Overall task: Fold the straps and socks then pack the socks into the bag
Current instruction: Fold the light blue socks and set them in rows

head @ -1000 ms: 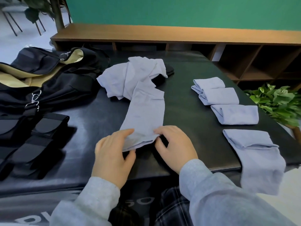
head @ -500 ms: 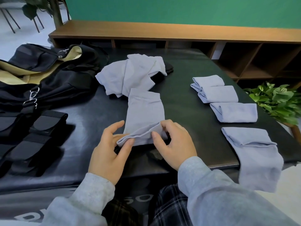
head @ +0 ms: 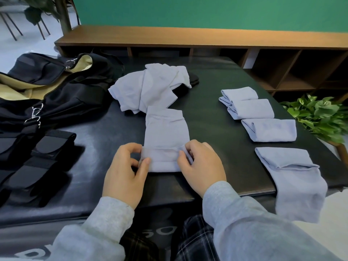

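A pale blue sock (head: 166,132) lies flat in the middle of the black table (head: 216,140), its near end rolled over into a fold. My left hand (head: 126,172) pinches the left end of that fold and my right hand (head: 201,166) pinches the right end. Behind it sits a heap of unfolded pale socks (head: 150,87). Several folded socks (head: 250,110) line the right side, the nearest one (head: 293,178) hanging over the table edge. The open black bag (head: 49,91) with a tan lining lies at the left, with folded black straps (head: 35,161) in front of it.
A low wooden shelf unit (head: 207,38) runs along the green wall behind the table. A green leafy plant (head: 320,117) stands off the table's right edge. Chair legs (head: 11,25) show at the far left.
Both hands have lifted the sock's near end and rolled it away from me into a fold; the sock now looks shorter than a second ago.
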A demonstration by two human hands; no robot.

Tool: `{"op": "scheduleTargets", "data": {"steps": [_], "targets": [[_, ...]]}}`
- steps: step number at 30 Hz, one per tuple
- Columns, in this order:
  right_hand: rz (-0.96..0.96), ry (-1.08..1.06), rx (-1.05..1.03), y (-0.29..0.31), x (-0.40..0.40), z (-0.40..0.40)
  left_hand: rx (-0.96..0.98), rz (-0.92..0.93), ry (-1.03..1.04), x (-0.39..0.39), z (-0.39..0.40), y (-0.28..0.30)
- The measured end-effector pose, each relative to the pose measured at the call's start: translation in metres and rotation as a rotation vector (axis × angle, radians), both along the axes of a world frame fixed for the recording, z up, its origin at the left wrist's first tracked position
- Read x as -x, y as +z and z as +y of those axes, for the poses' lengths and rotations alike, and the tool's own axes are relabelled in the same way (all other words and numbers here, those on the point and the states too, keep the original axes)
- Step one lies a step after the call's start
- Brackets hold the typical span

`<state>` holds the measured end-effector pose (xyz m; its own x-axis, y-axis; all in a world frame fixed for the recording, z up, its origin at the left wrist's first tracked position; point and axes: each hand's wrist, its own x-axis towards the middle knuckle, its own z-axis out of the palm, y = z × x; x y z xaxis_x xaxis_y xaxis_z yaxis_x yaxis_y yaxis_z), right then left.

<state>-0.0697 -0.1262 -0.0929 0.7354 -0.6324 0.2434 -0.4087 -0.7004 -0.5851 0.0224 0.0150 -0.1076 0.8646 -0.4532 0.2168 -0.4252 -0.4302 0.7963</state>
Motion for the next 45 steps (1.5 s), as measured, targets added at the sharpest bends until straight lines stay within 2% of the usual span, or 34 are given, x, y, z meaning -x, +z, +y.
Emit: {"op": "scheduleTargets", "data": {"steps": [6, 11, 19, 27, 33, 45], "targets": [[0.016, -0.031, -0.014, 0.001, -0.001, 0.0, -0.042, -0.094, -0.058, -0.001, 0.001, 0.003], [0.007, -0.009, 0.025, -0.006, -0.003, -0.003, -0.178, -0.161, -0.185, -0.004, 0.001, -0.001], [-0.196, 0.057, 0.184, -0.015, -0.004, -0.003, -0.194, -0.218, -0.153, -0.005, -0.002, -0.008], [-0.019, 0.199, 0.181, -0.012, -0.004, -0.003, -0.185, -0.178, -0.1, -0.005, -0.006, -0.007], [0.014, 0.217, 0.149, -0.01, -0.003, -0.004, -0.231, -0.162, -0.088, -0.015, -0.017, 0.001], [0.026, 0.211, 0.148, -0.009, -0.004, -0.004, 0.026, -0.058, -0.053, -0.015, -0.018, 0.001]]}}
